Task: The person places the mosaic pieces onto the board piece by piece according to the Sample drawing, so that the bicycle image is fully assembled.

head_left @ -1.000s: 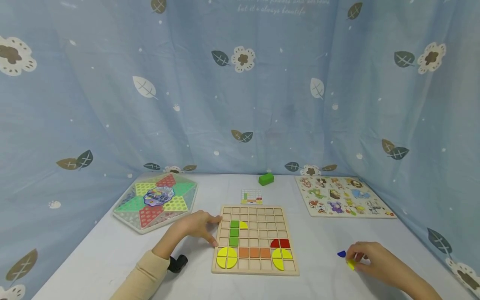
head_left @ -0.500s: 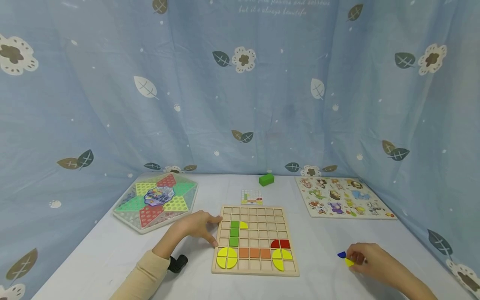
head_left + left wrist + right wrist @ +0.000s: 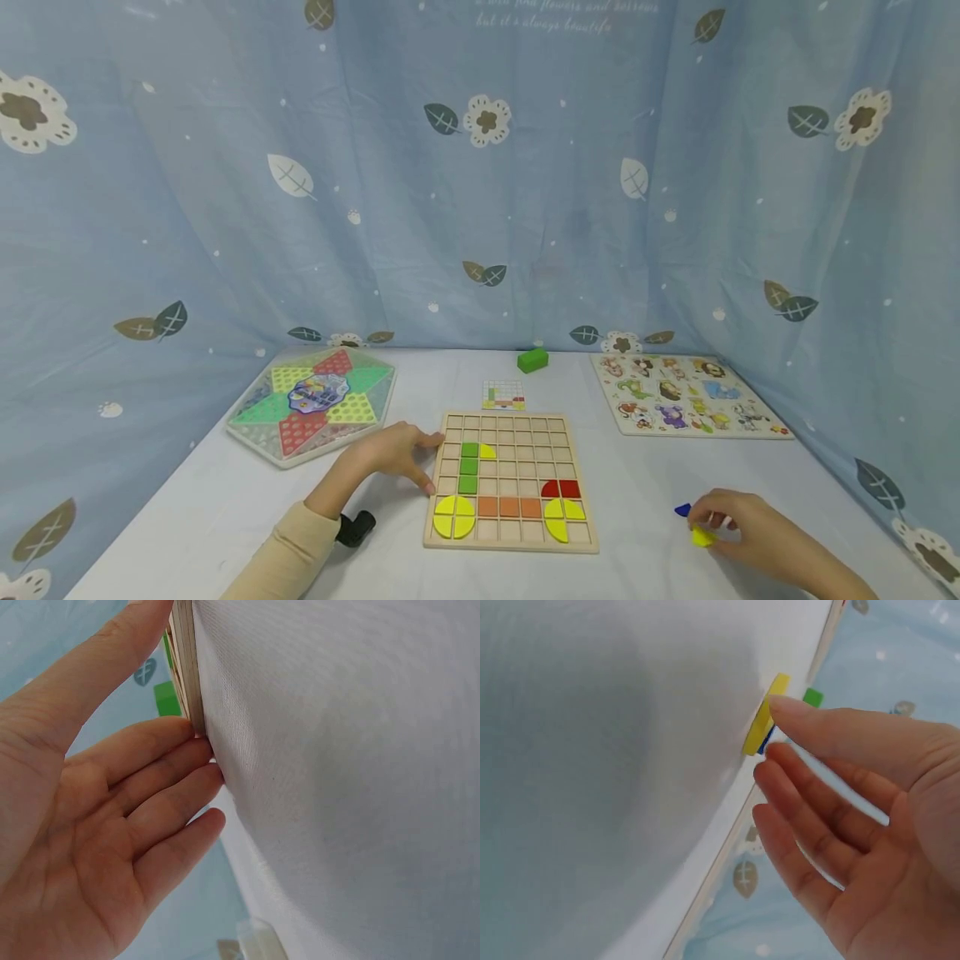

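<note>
My left hand [image 3: 397, 454] rests against the left edge of the wooden grid board [image 3: 517, 546], thumb and fingers spread along it; in the left wrist view fingertips touch the board's side [image 3: 187, 671]. Green squares, orange squares, red pieces and yellow quarter-circles lie in the board's cells. Right of the board, my right hand [image 3: 750, 525] pinches a yellow quarter-circle piece [image 3: 702, 537] at the tabletop. The right wrist view has the thumb on this yellow piece [image 3: 759, 731], with the other fingers loosely bent. A blue piece [image 3: 682, 509] lies just beyond it, partly hidden in that view.
Behind the board lies a small pattern card [image 3: 503, 395], with a green block [image 3: 532, 360] farther back. A Chinese checkers set [image 3: 258, 408] stands at left, an animal puzzle board [image 3: 652, 408] at right. A black object [image 3: 356, 528] sits by the left forearm.
The right hand has shifted slightly, and the yellow piece has turned at its fingertips beside the blue piece. My left hand and the board have stayed in place.
</note>
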Available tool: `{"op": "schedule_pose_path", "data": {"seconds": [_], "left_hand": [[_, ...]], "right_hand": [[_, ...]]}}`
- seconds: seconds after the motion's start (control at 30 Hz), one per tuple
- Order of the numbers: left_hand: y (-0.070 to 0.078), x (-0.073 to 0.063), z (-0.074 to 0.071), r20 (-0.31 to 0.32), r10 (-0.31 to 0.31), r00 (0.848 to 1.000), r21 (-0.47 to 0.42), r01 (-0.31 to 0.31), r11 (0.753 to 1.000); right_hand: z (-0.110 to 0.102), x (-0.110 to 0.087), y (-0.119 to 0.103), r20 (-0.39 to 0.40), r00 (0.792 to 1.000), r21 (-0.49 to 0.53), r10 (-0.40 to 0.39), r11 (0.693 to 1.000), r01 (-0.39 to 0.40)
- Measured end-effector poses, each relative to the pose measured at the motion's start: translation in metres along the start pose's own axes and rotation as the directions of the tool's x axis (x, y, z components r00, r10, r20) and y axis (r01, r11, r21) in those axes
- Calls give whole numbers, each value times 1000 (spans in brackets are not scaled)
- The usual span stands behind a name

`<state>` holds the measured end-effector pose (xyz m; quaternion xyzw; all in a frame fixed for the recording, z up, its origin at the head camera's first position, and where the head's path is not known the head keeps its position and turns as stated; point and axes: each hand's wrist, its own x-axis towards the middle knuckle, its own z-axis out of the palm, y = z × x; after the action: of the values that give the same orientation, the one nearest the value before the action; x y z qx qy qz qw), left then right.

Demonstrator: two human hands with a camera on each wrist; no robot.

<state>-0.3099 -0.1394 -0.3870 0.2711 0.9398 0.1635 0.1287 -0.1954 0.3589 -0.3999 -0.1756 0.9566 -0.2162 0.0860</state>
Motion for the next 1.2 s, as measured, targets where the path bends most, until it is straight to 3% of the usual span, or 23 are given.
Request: {"op": "schedule_pose_path", "data": {"seconds": [0.2, 0.63, 0.8, 1.2], "left_hand": [[-1, -2, 2, 5, -6, 1000, 9, 6, 1000], [0, -2, 1, 1, -19, 1000, -12, 19, 1000], [0, -4, 1, -2, -40, 999, -24, 40, 999], [0, -1, 1, -4, -15, 1000, -21, 15, 1000]], "right_hand": [[2, -2, 1, 10, 999, 29, 54, 998, -54], [2, -1, 1, 42, 993, 108, -107, 989, 102], [2, -1, 1, 58, 992, 123, -113, 987, 105], [1, 1, 1, 66, 990, 111, -124, 987, 116]]}}
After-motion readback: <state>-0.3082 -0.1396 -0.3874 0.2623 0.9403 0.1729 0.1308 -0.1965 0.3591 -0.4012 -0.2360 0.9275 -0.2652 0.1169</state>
